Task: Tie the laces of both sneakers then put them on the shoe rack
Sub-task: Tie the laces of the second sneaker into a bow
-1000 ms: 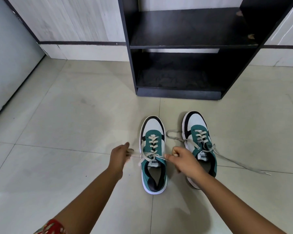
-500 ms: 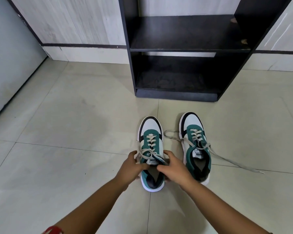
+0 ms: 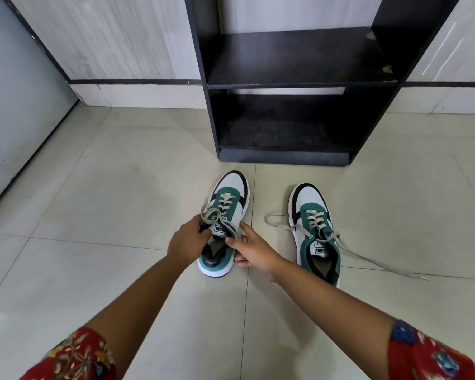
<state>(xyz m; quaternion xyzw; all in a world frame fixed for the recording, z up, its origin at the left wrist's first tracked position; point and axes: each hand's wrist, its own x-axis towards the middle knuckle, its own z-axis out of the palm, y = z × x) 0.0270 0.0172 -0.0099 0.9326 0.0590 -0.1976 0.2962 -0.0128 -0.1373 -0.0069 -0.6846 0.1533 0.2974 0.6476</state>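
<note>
1. Pale glossy floor tiles [image 3: 107, 204] fill the room, meeting a light panelled wall [image 3: 115, 39] at the back; a person's two bare forearms reach out from red floral sleeves [image 3: 74, 355] at the near edge.
2. Closest of the task's things, the left sneaker [image 3: 226, 223] is clasped from both sides: the left hand [image 3: 188, 239] curls around its outer flank at the collar, and the right hand [image 3: 254, 249] cups the inner side with fingers partly spread, thumb on the tongue. Its heel looks tipped off the tile, which suggests a lift is starting.
3. That shoe's laces [image 3: 217, 218] sit in a loose bow over the tongue, so its tying appears done; holding it by the sides keeps the bow undisturbed.
4. Just to the right, apart from the hands, the right sneaker [image 3: 316, 231] stands flat with its untied laces [image 3: 373, 260] trailing across the floor, so that one still needs tying.
5. Farthest off, the black shoe rack [image 3: 294, 83] stands against the wall, both shelves bare, directly ahead of the toes.
</note>
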